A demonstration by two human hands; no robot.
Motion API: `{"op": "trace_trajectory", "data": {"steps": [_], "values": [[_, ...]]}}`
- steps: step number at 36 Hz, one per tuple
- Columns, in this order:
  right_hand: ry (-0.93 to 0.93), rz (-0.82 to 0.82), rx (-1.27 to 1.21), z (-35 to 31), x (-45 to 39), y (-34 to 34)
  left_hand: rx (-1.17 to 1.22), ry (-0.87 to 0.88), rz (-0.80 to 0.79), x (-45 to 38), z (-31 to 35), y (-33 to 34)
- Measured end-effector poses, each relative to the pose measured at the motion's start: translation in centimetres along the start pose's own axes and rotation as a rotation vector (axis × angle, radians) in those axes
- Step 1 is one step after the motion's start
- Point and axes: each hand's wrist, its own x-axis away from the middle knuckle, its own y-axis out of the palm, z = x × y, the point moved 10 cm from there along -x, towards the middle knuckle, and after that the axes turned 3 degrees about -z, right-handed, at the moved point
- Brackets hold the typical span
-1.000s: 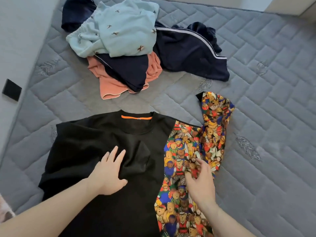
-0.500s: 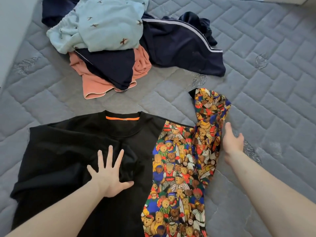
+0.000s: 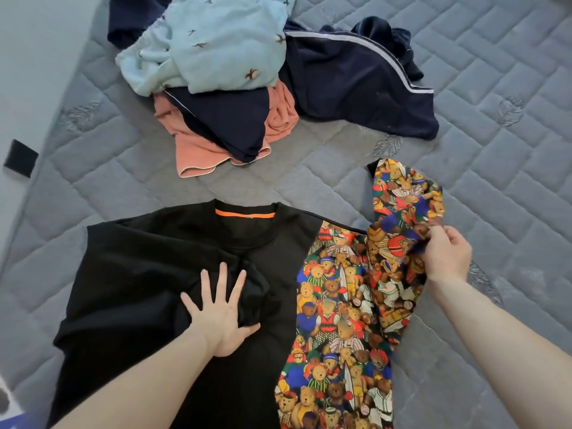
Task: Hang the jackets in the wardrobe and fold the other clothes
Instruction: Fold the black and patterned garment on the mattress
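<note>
Clothes pile (image 3: 247, 78) lies beyond the shirt (image 3: 148, 274) — apart, on the mattress (image 3: 495, 150).

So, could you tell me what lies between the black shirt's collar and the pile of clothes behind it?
Nothing: the head view shows only bare grey quilted mattress between the black shirt collar and the pile of clothes.

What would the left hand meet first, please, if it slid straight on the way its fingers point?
The left hand lies flat on the black shirt, fingers pointing up the bed. It would probably cross more shirt, reaching the collar with the orange tape, then bare mattress.
</note>
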Motion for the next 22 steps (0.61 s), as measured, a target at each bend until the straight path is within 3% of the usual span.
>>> {"op": "trace_trajectory", "data": {"steps": [4, 7, 11, 13, 16, 19, 22], "values": [[-0.162, 0.029, -0.075, -4.4, 4.6, 0.6, 0.073, 0.061, -0.032, 0.8, 0.4, -0.8], [-0.257, -0.027, -0.127, -7.2, 8.6, 2.3, 0.318, 0.127, -0.029, 1.9, 0.0, -2.7], [-0.417, -0.165, -0.052, -9.8, 15.1, 5.5, 0.955, 0.170, 0.319, 5.2, -4.6, -8.4], [-0.550, -0.341, -0.038, -11.3, 19.5, 8.4, 1.133, 0.168, 0.436, 6.8, -7.1, -10.0], [-0.766, -0.679, 0.143, -11.5, 26.7, 13.7, 1.442, 0.194, 0.431, 8.4, -9.4, -11.3], [-1.000, -0.965, 0.456, -8.8, 33.3, 18.4, 1.680, 0.204, 0.309, 8.9, -10.4, -11.5], [-1.076, -1.255, 0.685, -4.0, 38.1, 21.5, 1.797, 0.174, 0.149, 8.8, -10.6, -10.6]]}}
